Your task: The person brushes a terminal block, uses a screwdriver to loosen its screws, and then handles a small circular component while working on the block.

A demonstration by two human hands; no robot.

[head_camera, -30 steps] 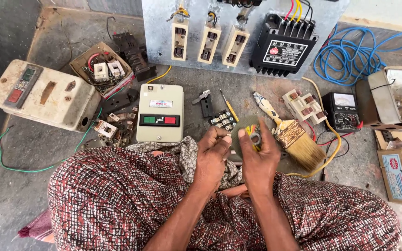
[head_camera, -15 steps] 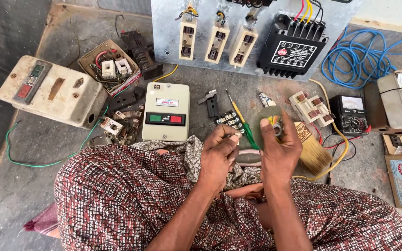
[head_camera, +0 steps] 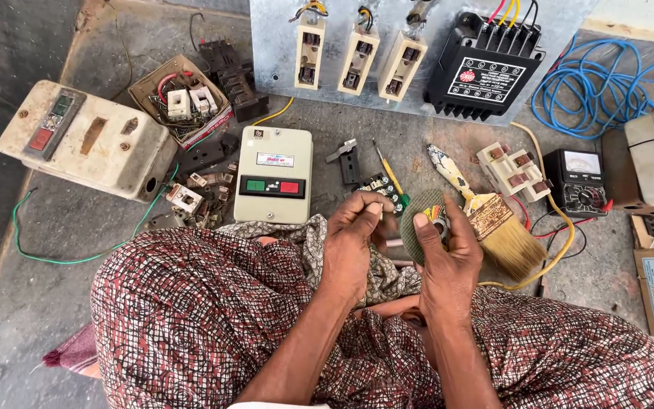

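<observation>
While the right hand [head_camera: 448, 257] fingers grip a green pad [head_camera: 418, 227] around a small part, left hand [head_camera: 353, 231] fingers pinch closed beside it; paintbrush [head_camera: 493, 223] just right, switch box [head_camera: 270, 174] left

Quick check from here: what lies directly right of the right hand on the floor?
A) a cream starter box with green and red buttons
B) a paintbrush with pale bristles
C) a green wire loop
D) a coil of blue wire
B: the paintbrush lies just right of the right hand, bristles toward the person; the blue wire sits farther back.
</observation>
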